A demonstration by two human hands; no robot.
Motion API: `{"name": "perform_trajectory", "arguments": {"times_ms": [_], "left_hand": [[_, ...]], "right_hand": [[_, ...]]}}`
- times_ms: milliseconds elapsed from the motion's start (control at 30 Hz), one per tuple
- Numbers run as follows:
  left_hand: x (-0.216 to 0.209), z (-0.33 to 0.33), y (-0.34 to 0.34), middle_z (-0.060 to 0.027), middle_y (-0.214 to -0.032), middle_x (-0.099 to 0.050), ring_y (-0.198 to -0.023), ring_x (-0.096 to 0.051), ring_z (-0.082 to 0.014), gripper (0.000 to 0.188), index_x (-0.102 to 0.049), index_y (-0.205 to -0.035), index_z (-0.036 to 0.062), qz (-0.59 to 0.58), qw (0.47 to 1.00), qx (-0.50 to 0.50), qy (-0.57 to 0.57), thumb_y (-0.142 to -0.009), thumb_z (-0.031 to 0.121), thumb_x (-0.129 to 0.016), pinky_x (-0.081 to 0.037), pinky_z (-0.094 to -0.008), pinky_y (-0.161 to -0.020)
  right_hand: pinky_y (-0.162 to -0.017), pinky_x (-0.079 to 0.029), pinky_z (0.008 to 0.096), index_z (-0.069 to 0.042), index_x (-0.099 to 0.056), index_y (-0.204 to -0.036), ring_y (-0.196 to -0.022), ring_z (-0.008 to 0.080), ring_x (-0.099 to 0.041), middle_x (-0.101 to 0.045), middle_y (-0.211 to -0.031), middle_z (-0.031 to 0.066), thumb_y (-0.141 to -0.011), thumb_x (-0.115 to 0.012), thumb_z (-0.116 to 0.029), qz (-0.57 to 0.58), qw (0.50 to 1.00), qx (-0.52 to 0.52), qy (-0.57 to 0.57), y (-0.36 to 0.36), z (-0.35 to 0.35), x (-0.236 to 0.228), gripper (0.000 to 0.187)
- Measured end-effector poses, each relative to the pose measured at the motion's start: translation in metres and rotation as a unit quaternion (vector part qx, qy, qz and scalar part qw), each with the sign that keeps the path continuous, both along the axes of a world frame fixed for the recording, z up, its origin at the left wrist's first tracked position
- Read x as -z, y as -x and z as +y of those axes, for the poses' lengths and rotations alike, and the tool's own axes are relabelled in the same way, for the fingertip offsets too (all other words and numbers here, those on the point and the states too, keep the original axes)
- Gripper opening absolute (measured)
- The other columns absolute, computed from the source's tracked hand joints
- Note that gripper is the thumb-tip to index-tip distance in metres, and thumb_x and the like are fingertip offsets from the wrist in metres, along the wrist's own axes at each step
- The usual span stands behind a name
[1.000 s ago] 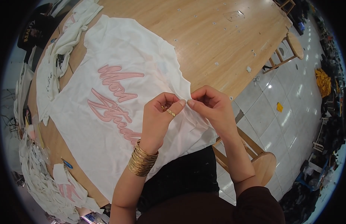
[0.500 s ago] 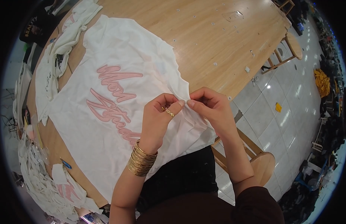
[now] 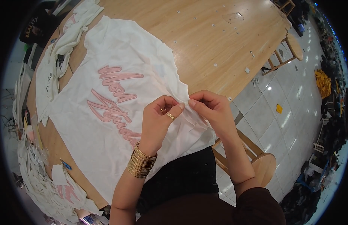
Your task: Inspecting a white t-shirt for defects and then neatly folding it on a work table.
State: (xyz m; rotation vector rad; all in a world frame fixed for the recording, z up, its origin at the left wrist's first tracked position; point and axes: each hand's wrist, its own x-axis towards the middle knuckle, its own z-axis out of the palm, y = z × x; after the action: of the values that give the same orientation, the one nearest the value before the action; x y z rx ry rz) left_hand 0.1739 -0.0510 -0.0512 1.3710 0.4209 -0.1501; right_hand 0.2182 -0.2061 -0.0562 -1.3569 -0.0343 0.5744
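Observation:
A white garment panel with pink raised lettering lies spread over the wooden table, its near right part hanging past the edge by my lap. My left hand, with a ring and a stack of gold bangles on the wrist, pinches the panel's right edge between thumb and forefinger. Close beside it, my right hand pinches the same edge, thumb uppermost. Between the two thumbs the cloth is gathered up in a small raised fold. The fingers under the cloth are partly hidden.
Around the panel runs the wooden table, dotted with small scraps. White garments lie along its left side, near blue thread snips. A heap of white cloth sits at lower left. Wooden stools stand on the tiled floor at right.
Both hands have shifted very slightly left with the pinched edge. The grip and the panel's position otherwise look the same.

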Motion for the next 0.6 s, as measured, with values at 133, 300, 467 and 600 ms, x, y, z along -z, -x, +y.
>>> {"name": "perform_trajectory", "arguments": {"times_ms": [133,300,467,600], "left_hand": [[-0.0020,-0.0007,0.0009,0.0016,-0.075,-0.057,-0.068,-0.049,-0.0041,0.011,-0.059,-0.081,-0.0003,0.000,1.000,-0.002,0.000,-0.080,0.009,-0.065,-0.040,-0.0190,-0.063],[-0.0033,-0.0011,0.0017,0.0018,-0.075,-0.057,-0.068,-0.049,-0.0041,0.012,-0.059,-0.081,-0.0003,-0.002,1.000,-0.002,-0.001,-0.080,0.010,-0.065,-0.040,-0.0189,-0.063],[-0.0010,-0.0026,0.0022,0.0017,-0.075,-0.057,-0.067,-0.049,-0.0040,0.011,-0.059,-0.081,-0.0003,-0.004,1.000,-0.007,-0.003,-0.079,0.009,-0.065,-0.040,-0.0189,-0.063],[-0.0002,-0.0083,0.0041,0.0011,-0.074,-0.057,-0.068,-0.049,-0.0044,0.011,-0.059,-0.081,-0.0004,-0.022,1.000,-0.009,-0.019,-0.078,0.008,-0.065,-0.041,-0.0191,-0.063]], "right_hand": [[-0.069,-0.044,0.0193,0.003,-0.061,-0.093,-0.076,0.0050,-0.054,-0.060,-0.081,0.0005,-0.081,-0.062,-0.006,0.001,1.000,-0.004,-0.004,0.0007,-0.0008,-0.0011,0.015],[-0.069,-0.044,0.0192,0.003,-0.060,-0.093,-0.075,0.0046,-0.053,-0.060,-0.081,0.0004,-0.081,-0.063,-0.006,-0.019,1.000,-0.013,-0.008,0.0010,-0.0003,0.0008,0.015],[-0.067,-0.043,0.0186,0.003,-0.059,-0.088,-0.073,0.0040,-0.052,-0.059,-0.079,-0.0002,-0.080,-0.063,-0.007,-0.024,1.000,-0.004,-0.005,0.0015,0.0010,0.0053,0.013],[-0.066,-0.042,0.0186,0.002,-0.058,-0.086,-0.072,0.0036,-0.051,-0.058,-0.077,-0.0008,-0.080,-0.062,-0.007,-0.065,0.998,0.007,0.008,0.0026,0.0009,0.0076,0.012]]}}
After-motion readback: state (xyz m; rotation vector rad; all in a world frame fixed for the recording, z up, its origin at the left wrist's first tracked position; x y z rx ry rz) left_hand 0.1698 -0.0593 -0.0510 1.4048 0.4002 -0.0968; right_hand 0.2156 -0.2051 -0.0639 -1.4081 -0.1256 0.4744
